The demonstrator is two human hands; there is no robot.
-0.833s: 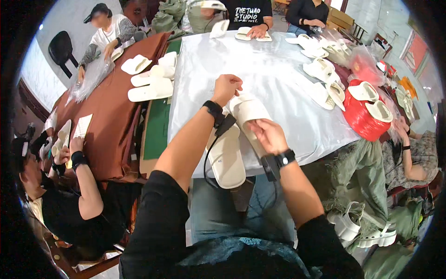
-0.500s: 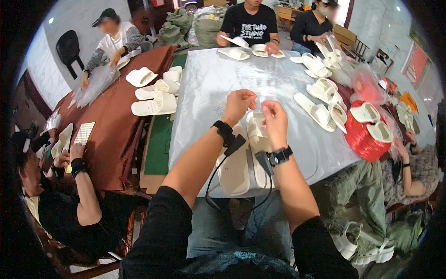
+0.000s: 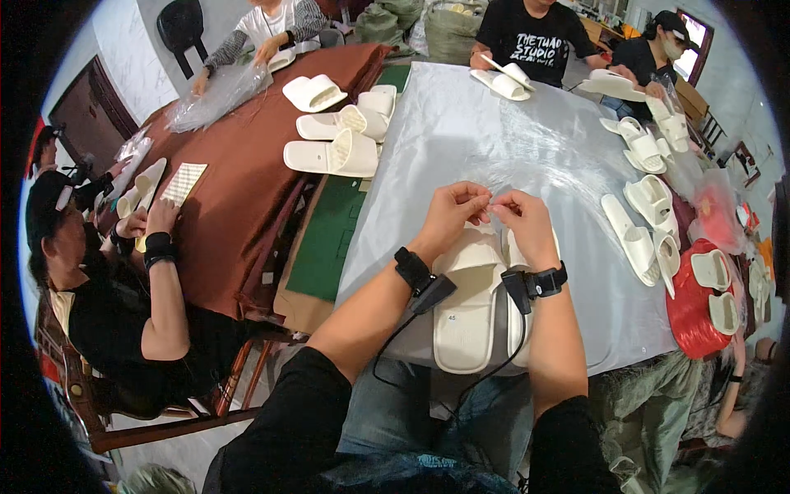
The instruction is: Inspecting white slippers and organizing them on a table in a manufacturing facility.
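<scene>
My left hand (image 3: 461, 212) and my right hand (image 3: 528, 221) meet above the near part of the table, thumbs and fingertips pinched close together. Whatever lies between the fingertips is too small to make out. Below them rests a pair of cream open-toed slippers, toes pointing away from me. The left slipper (image 3: 465, 325) shows its strap and a small label on the insole. Most of the right slipper (image 3: 512, 247) is hidden behind my right hand and forearm. Black bands with cabled devices circle both wrists.
A grey-covered table (image 3: 461, 140) spreads before me. Slippers lie along its right edge, beside a red bundle (image 3: 699, 313). Three more slippers (image 3: 333, 156) sit at left, by a brown-covered table (image 3: 239, 214). Co-workers handle slippers and plastic bags around both tables.
My view has turned, so the scene sits further right. My two hands, apart before, now touch at the fingertips. Across the table, a co-worker's hand has moved right with a slipper.
</scene>
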